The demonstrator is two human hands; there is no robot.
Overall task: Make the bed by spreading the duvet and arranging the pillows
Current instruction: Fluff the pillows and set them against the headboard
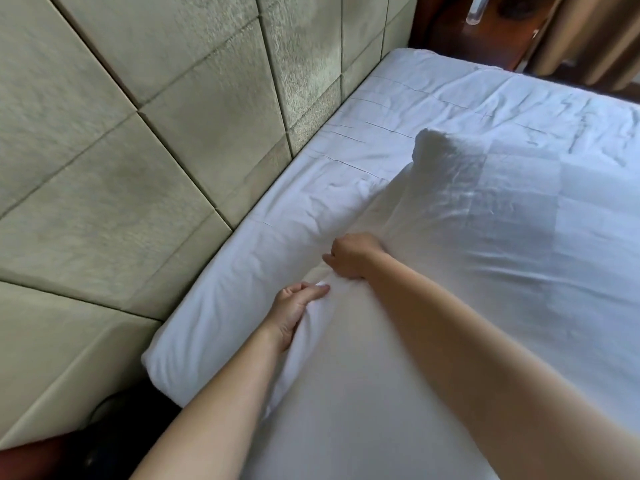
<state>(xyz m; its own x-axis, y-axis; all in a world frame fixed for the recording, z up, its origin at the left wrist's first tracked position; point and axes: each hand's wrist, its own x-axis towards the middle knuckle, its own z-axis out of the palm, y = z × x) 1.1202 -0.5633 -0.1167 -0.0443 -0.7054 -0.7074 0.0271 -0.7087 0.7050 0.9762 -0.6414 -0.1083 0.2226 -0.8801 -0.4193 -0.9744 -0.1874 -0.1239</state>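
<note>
A white pillow (450, 244) lies slanted on the bed, one corner raised toward the far side. My left hand (294, 310) grips the pillow's near edge, thumb on top and fingers curled under the fabric. My right hand (353, 258) grips the same edge a little farther along, knuckles up and fingers curled into the cloth. Under the pillow spreads the white duvet (571, 140), wrinkled toward the far right. The mattress edge (214, 323) in a white sheet runs along the headboard.
A padded greenish headboard (138, 150) fills the left side. Dark wooden furniture (485, 22) and a beige curtain (588, 46) stand beyond the bed's far corner. A dark gap lies between the mattress corner and the headboard at the lower left.
</note>
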